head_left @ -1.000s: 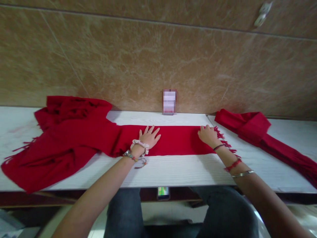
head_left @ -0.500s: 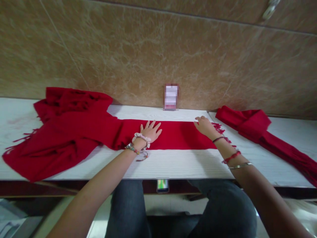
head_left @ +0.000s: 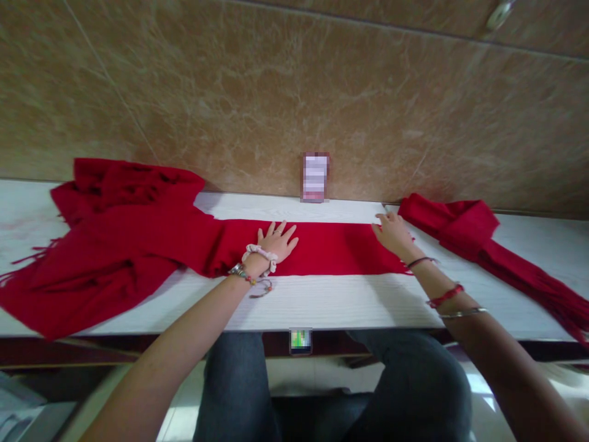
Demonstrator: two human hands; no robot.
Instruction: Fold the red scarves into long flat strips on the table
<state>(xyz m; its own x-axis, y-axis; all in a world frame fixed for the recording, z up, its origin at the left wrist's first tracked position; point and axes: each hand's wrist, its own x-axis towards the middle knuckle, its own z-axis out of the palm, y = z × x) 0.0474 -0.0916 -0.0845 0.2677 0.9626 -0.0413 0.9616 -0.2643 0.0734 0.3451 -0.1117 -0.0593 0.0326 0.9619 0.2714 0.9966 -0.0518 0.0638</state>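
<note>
A red scarf (head_left: 335,248) lies flat and lengthwise on a white tabletop (head_left: 322,304). My left hand (head_left: 277,244) rests palm down on its middle, fingers spread. At the scarf's right end is my right hand (head_left: 396,234), with thumb and fingers apart, over the upper corner near the fringe. Most of the fringe is hidden behind that hand and wrist. To the left, the flat strip runs into a crumpled heap of red cloth (head_left: 115,245); where one piece ends and another begins, I cannot tell.
A second red scarf (head_left: 469,227), loosely folded with a fringed tail, lies at the right. A blurred-out pinkish item (head_left: 315,178) stands against the brown marbled wall (head_left: 230,92). Another blurred item (head_left: 300,341) is at the table's front edge, above my knees.
My right hand has moved slightly right along the scarf's end, and less fringe shows beside it. My left hand stays in place on the cloth. The view has shifted a little.
</note>
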